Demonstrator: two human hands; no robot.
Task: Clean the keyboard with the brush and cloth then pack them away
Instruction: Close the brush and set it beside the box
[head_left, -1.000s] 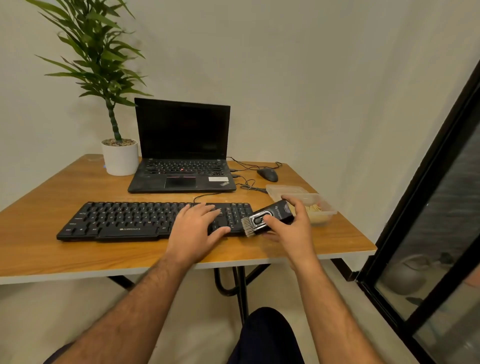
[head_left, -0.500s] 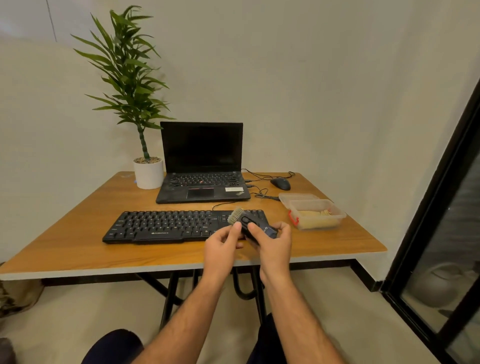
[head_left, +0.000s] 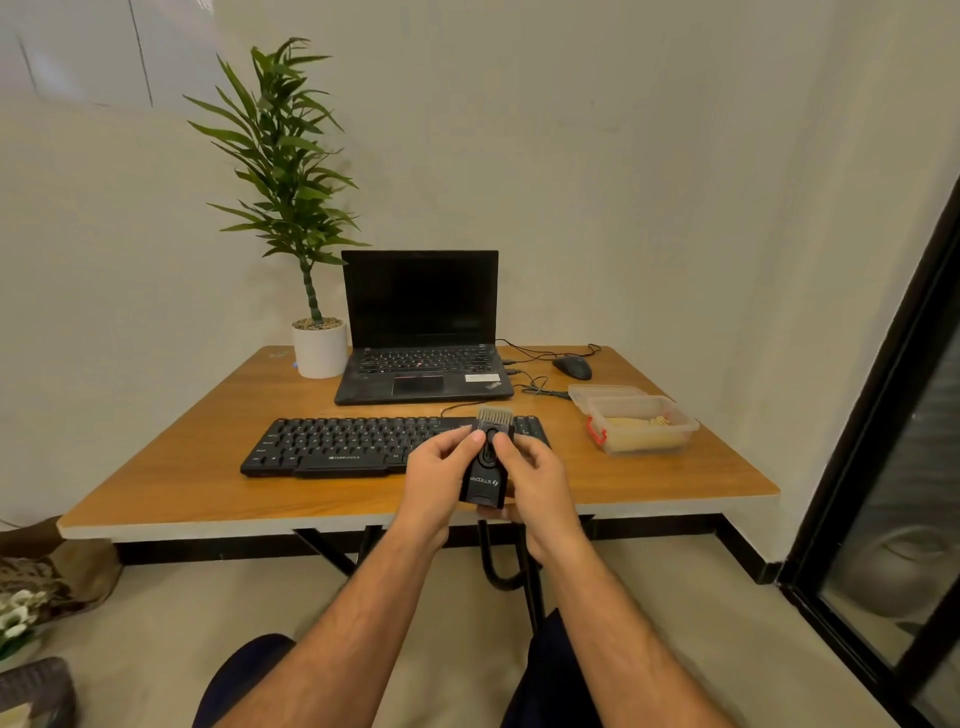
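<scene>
While both hands hold the brush (head_left: 487, 460) in front of the table (head_left: 171, 467), a clear plastic box (head_left: 641, 427) stands open near the right edge of the table. Inside it lies something pale yellow, maybe a cloth, but I cannot tell for sure. Its lid (head_left: 597, 391) lies just behind it.

The brush is a black block with short grey bristles at its far end, pointing away from the person. The left hand (head_left: 436, 478) grips its left side and the right hand (head_left: 537, 486) grips its right side, with both thumbs pressed on the top face. It is lifted above the right part of the black keyboard (head_left: 337, 447), which lies flat on the table in front of the laptop (head_left: 421, 332).
</scene>
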